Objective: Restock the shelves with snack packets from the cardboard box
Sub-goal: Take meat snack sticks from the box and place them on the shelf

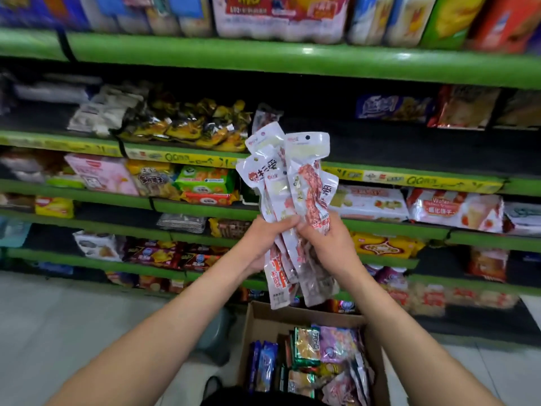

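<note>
I hold a fanned bunch of long white-and-red snack packets [292, 183] upright in front of the shelves. My left hand [260, 244] grips the bunch from the left at its middle. My right hand [328, 244] grips it from the right, fingers curled round the packets. Below my arms an open cardboard box [257, 320] stands on the floor, filled with several mixed packets in blue, green, gold and pink [316, 358]. Behind the bunch, the green shelf [380, 174] at that height has a dark bare stretch [395, 145] to the right.
Green shelves run across the whole view in several tiers, stocked with biscuits, wafers and snack bags. Yellow-black packets [190, 127] lie left of the bare stretch. Pale tiled floor [73, 317] lies at lower left. A grey object [216, 338] stands beside the box.
</note>
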`<state>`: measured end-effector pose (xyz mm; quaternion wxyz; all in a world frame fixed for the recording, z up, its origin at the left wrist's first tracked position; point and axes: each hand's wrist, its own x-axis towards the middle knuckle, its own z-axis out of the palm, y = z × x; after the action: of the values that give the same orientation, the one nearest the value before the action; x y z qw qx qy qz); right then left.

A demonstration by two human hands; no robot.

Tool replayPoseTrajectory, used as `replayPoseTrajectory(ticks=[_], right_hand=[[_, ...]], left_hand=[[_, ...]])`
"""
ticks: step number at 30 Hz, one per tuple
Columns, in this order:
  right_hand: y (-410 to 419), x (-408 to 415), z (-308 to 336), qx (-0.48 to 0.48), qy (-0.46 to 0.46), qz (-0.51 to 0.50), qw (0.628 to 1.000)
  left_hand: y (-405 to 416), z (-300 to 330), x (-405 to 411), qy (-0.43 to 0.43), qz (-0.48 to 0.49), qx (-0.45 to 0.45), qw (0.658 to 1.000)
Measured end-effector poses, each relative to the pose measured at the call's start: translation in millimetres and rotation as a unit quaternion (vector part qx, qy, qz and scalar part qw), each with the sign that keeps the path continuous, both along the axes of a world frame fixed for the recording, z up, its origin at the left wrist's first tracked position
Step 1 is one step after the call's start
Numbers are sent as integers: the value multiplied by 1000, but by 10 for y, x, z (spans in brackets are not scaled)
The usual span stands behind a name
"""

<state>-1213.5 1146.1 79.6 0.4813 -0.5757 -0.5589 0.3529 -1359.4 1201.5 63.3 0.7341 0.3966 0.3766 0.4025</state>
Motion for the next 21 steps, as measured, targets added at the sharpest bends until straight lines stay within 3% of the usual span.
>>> replayPoseTrajectory(ticks=[8, 14, 17, 21], right_hand=[[277, -215, 281, -17, 5, 21, 1000], [597, -722, 416, -33, 53, 47, 997], [794, -924, 440, -64, 97, 25, 993], [929, -1124, 458, -50, 57, -31, 997]], left_hand=[[134, 311, -209, 67, 59, -1, 996], [503, 521, -698, 31, 31, 40, 998], [724, 614, -883, 54, 18, 69, 996], [958, 591, -1065, 59, 36, 40, 997]])
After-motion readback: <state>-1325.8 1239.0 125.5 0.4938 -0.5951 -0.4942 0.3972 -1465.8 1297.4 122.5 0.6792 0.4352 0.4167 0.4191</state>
